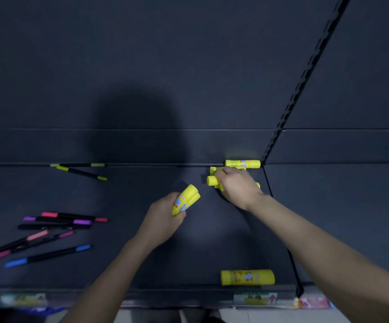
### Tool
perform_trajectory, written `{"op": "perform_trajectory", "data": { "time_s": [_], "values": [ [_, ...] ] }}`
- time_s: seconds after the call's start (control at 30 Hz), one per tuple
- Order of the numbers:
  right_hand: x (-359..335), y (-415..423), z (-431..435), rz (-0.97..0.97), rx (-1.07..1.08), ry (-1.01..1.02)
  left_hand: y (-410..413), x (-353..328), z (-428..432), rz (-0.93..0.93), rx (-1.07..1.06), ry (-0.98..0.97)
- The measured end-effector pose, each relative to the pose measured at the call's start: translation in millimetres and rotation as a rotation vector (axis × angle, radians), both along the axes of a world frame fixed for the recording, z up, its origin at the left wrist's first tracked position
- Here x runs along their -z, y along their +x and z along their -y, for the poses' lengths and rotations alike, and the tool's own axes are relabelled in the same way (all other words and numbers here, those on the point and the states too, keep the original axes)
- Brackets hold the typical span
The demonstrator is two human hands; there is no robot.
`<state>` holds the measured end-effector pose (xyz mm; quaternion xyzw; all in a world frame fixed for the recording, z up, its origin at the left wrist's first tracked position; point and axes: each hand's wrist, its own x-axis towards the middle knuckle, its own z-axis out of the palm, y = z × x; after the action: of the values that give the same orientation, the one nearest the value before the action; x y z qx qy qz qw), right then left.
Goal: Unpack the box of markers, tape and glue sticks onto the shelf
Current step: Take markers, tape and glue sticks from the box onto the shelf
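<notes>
Markers (pixel 53 226) and glue sticks already lie on the dark shelf (pixel 142 264), so I judge the unpacking well along but not finished. No tape shows anywhere and the box itself is out of view, so what remains in it cannot be told.

The left hand (pixel 163 215) is wrapped round a pair of yellow glue sticks (pixel 186 199), held just above the middle of the shelf and not yet set down. The right hand (pixel 237 186) reaches to the back right corner, fingers curled down over a small pile (pixel 212 180) of glue sticks that lie on the shelf there. These look to be the ones being put in order at this step.

Counting the glue sticks: two in the left hand, one lone stick (pixel 242 163) lying along the back wall just behind the pile, and one fatter stick (pixel 247 277) on its side near the front edge. At least two yellow ends poke out from under the right hand, but the hand hides the rest, so the pile's number is uncertain.

Counting the markers: six lie loosely together at the left, with pink, purple, black, salmon, magenta and blue ends. A yellow-green marker (pixel 81 172) lies apart at the back, making seven. A fainter line along the wall seam behind it may be an eighth or only a reflection; I cannot tell.

Paper labels (pixel 255 298) sit along the front lip of the shelf
</notes>
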<state>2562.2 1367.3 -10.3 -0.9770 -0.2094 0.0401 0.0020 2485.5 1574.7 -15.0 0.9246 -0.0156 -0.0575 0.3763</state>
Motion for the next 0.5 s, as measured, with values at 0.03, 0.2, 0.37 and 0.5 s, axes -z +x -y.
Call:
{"op": "perform_trajectory", "data": {
  "time_s": [0.03, 0.2, 0.37, 0.5],
  "values": [
    [2.8, 1.8, 0.3, 0.001, -0.011, -0.005, 0.9, 0.8, 0.9, -0.001, -0.009, 0.002],
    [7.3, 6.2, 10.2, -0.085, -0.007, 0.067, 1.5, 6.3, 3.8, -0.011, -0.029, 0.016],
    [2.7, 7.8, 25.9, -0.121, -0.027, 0.145, 5.7, 10.3, 14.3, 0.011, 0.032, 0.046],
    [4.1, 7.4, 42.0, -0.115, 0.004, 0.298, 9.9, 11.9, 26.9, 0.052, 0.142, 0.084]
  ]
}}
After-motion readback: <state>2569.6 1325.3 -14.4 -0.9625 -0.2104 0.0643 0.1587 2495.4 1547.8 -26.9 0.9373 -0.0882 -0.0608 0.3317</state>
